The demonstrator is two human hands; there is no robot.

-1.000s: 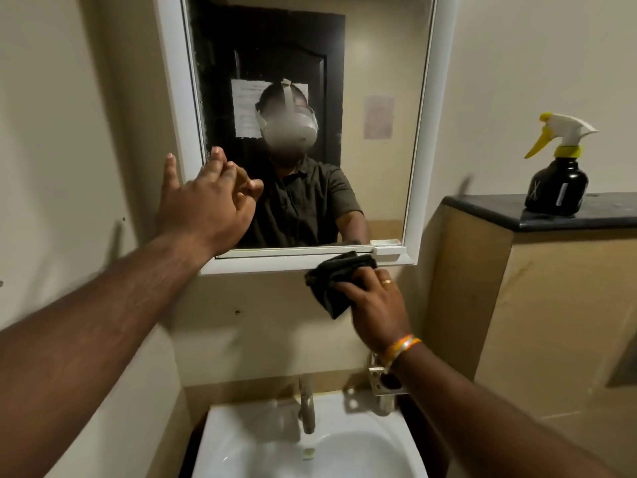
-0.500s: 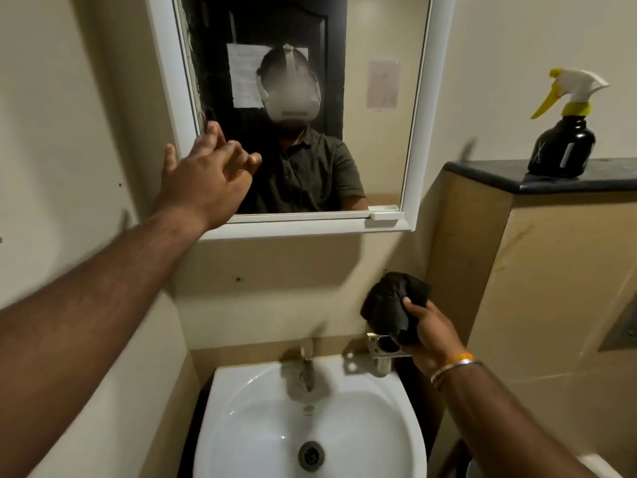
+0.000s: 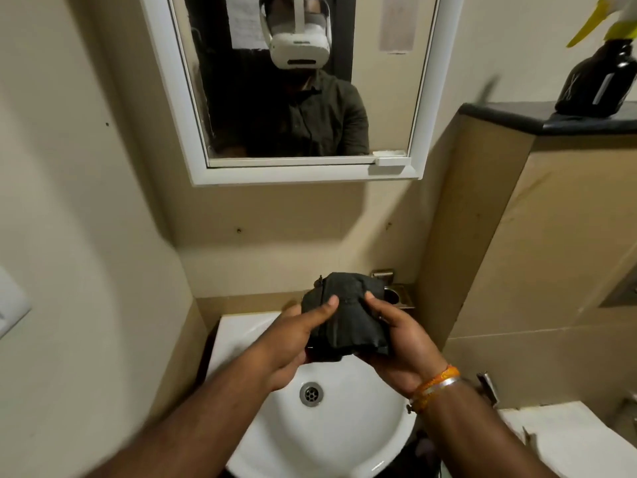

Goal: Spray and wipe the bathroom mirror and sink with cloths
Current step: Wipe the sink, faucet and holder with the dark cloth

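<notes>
While both hands — left hand (image 3: pixel 293 343), right hand (image 3: pixel 400 343) — grip the black cloth (image 3: pixel 348 322), thumbs on top, above white sink (image 3: pixel 365 432)

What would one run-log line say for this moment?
left hand: grips black cloth | right hand: grips it | place: above sink

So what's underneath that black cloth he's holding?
Below the black cloth, gripped by the left hand and right hand, sits the white sink with its drain. The tap is hidden behind the cloth.
</notes>
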